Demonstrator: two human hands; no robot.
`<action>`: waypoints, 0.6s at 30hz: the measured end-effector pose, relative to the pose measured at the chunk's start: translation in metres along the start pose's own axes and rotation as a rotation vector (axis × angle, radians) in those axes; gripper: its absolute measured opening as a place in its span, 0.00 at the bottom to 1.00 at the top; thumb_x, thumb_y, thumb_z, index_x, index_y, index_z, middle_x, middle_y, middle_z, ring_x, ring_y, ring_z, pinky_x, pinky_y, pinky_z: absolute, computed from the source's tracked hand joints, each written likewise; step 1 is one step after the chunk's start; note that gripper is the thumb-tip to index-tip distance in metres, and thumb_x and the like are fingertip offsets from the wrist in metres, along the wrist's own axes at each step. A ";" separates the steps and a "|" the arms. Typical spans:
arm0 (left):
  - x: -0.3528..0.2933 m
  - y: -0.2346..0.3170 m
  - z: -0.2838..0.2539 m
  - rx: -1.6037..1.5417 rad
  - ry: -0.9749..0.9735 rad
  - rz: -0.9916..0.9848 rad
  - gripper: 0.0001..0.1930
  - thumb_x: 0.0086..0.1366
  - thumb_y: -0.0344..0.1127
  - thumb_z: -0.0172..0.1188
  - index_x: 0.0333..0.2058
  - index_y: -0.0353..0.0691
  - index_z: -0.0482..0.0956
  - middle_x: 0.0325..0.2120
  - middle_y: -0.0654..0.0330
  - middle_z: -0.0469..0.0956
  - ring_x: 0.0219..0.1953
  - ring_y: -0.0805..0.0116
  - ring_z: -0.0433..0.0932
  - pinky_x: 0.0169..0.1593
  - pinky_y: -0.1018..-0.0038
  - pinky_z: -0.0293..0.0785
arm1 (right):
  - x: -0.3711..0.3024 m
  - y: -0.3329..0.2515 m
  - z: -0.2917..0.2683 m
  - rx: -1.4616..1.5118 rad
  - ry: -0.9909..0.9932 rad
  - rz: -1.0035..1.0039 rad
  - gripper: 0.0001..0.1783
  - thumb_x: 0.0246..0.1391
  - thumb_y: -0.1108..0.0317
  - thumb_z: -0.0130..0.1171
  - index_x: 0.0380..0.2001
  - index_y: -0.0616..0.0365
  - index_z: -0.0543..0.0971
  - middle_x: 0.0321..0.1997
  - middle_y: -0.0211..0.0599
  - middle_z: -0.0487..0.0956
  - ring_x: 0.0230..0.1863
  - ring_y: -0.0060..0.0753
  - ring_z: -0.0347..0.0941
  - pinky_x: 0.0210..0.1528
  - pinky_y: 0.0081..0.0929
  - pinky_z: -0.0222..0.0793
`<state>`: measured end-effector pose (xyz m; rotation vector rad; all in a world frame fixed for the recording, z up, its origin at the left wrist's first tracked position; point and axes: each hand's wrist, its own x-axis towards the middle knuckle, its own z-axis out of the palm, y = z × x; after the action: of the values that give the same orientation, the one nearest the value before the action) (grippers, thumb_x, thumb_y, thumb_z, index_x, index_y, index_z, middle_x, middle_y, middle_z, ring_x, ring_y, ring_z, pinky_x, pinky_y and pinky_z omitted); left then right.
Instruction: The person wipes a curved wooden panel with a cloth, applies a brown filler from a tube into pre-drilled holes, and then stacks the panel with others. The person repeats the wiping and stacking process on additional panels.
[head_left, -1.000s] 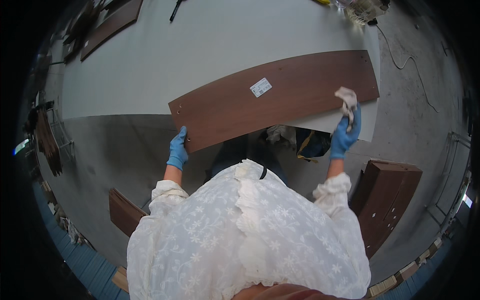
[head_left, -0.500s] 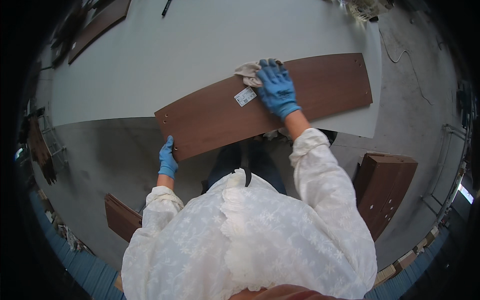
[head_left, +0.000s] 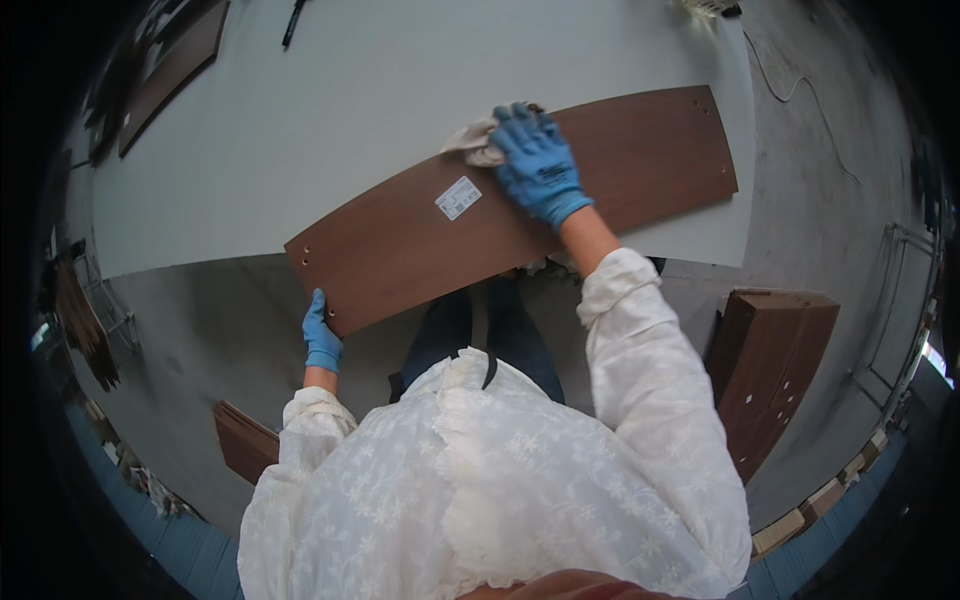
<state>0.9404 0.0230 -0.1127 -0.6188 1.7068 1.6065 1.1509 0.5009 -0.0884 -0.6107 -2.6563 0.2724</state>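
A long reddish-brown wooden panel lies slantwise over the near edge of the white table, its left end jutting past it. Small holes show near its corners, and a white label is stuck on its face. My left hand, in a blue glove, grips the panel's near left corner, thumb on top and the other fingers hidden underneath. Closed over a cream cloth, my blue-gloved right hand presses down near the panel's far edge, a little right of the label.
The white table spreads out beyond the panel. A black pen-like object lies on it, with more brown panels at the far left. Stacked panels stand on the floor at the right and lower left. A cable trails on the right.
The whole scene has shifted slightly left in view. My right hand and the cloth stay near the panel's far edge, now slightly farther right of the label. My left hand keeps its corner.
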 end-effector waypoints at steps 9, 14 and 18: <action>0.003 -0.002 -0.009 0.040 -0.013 0.046 0.35 0.66 0.55 0.68 0.65 0.41 0.74 0.60 0.58 0.78 0.58 0.56 0.79 0.63 0.56 0.75 | -0.045 0.268 -0.084 -0.380 0.256 0.357 0.20 0.62 0.60 0.54 0.55 0.54 0.79 0.60 0.51 0.78 0.60 0.58 0.72 0.64 0.48 0.68; 0.007 -0.004 -0.012 0.042 -0.006 0.013 0.34 0.67 0.55 0.67 0.65 0.43 0.73 0.61 0.58 0.78 0.59 0.55 0.78 0.64 0.56 0.74 | -0.081 0.085 -0.059 -0.135 0.275 0.343 0.22 0.66 0.63 0.53 0.60 0.57 0.77 0.64 0.47 0.76 0.66 0.52 0.71 0.72 0.47 0.63; 0.006 0.001 -0.010 0.061 -0.003 0.005 0.34 0.67 0.56 0.66 0.66 0.44 0.73 0.61 0.58 0.78 0.59 0.55 0.78 0.64 0.55 0.74 | -0.106 -0.012 -0.041 0.059 0.011 0.132 0.33 0.59 0.59 0.59 0.66 0.59 0.73 0.76 0.47 0.66 0.79 0.53 0.56 0.81 0.51 0.45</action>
<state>0.9340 0.0140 -0.1172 -0.5824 1.7498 1.5525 1.2509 0.4465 -0.0836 -0.7667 -2.5910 0.3825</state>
